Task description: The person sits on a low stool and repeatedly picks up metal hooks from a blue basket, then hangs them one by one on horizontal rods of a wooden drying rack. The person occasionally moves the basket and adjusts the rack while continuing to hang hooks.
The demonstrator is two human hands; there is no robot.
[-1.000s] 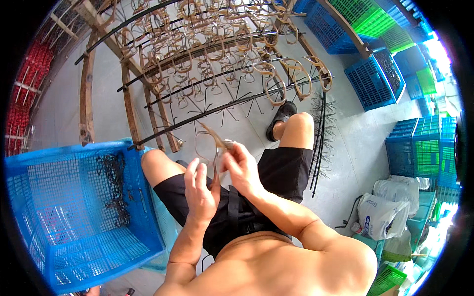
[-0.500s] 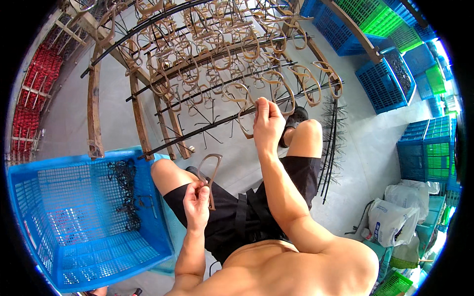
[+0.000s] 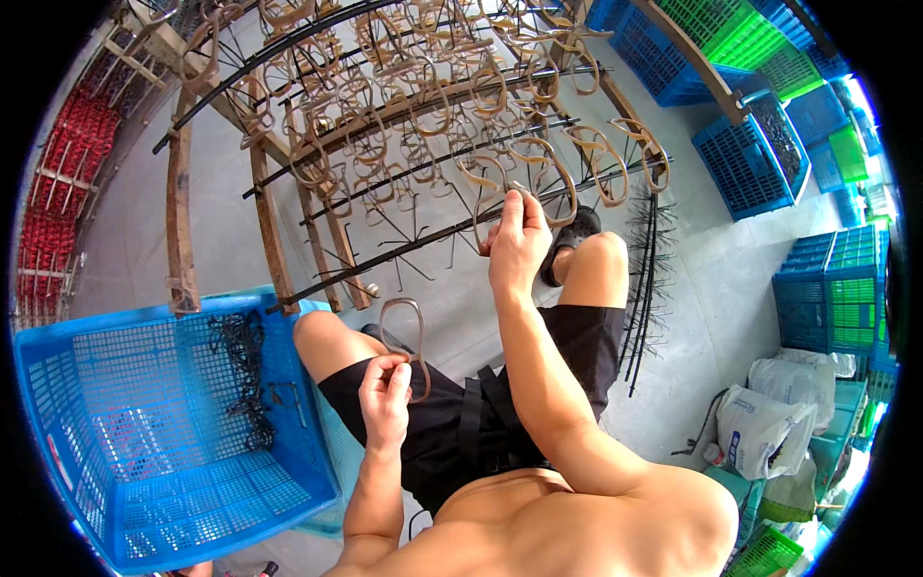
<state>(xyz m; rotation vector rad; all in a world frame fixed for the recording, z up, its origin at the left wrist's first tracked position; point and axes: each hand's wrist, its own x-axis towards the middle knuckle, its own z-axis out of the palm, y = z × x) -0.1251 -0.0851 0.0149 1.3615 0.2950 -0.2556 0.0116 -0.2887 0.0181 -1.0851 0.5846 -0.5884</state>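
Note:
My left hand [image 3: 386, 394], over my lap, pinches a brown looped frame [image 3: 421, 338] that looks like an eyeglass frame. Its loop stands up above the fingers. Farther forward, my right hand [image 3: 520, 240] is closed on another such frame [image 3: 478, 213] at the near edge of the rack. The fingertips are close to the lowest black rod [image 3: 413, 246], which has thin wire prongs. Whether this frame sits on a prong is hidden by the fingers. Many similar brown frames [image 3: 604, 173] hang from the rods behind.
A wooden rack [image 3: 272, 231] carries the rods. At my left is a blue basket [image 3: 192, 519] with dark wire pieces [image 3: 245, 375] inside. Spiky black rods [image 3: 642, 298] lie at the right, near blue crates [image 3: 750, 173] and white plastic bags [image 3: 760, 433]. Red items [image 3: 72, 163] fill a far-left rack.
The frame in my left hand has turned, its loop now leaning more to the left. My right hand and its frame have shifted and turned slightly at the rod.

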